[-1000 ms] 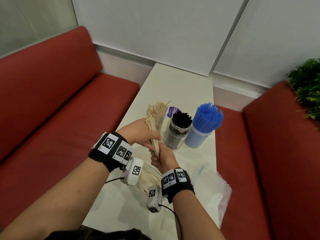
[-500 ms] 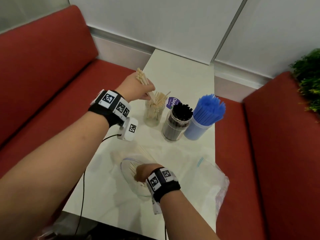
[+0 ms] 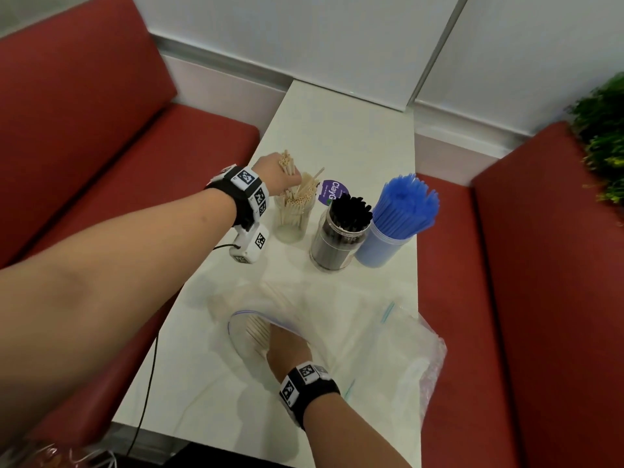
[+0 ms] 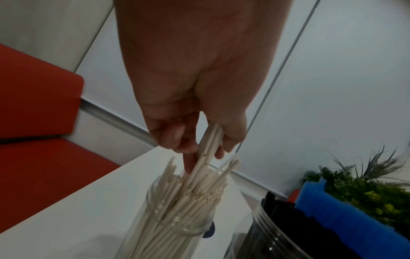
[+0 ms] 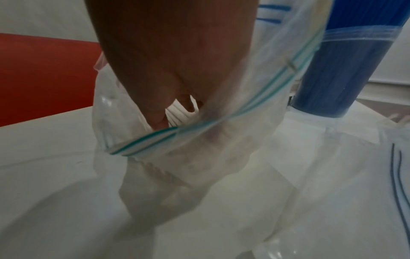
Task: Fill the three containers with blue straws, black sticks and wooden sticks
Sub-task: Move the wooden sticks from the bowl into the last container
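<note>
Flanking the scene on both sides, red benches (image 3: 87, 136) run along a narrow white worktop (image 3: 341, 130) that ends at a pale wall, and a green plant (image 3: 604, 136) sits beyond the right bench. On the near part of the worktop lie clear zip bags; the left one (image 3: 243, 336) is open toward the person, with wooden sticks (image 3: 256, 329) inside, and a crumpled empty one (image 3: 415, 359) lies to its right. Farther along stand three containers in a row, close together. The rightmost, a container of blue straws (image 3: 403, 211), is packed full, the straws fanning out above its rim. The middle jar (image 3: 337, 241) holds black sticks (image 3: 351, 207) that rise just past its mouth. The leftmost, a clear jar (image 3: 292, 221), is partly filled with wooden sticks standing at loose angles. A purple round label (image 3: 332, 190) shows behind the jars.

The left hand (image 3: 275, 175) is over the clear jar with fingers and thumb curled round a small bundle of wooden sticks (image 4: 210, 140); the bundle's lower ends are already down among the sticks in the jar. The right hand (image 3: 287, 346) is pushed into the mouth of the open bag, fingers (image 5: 159, 121) reaching down onto the sticks there; whether they have closed on any cannot be told
</note>
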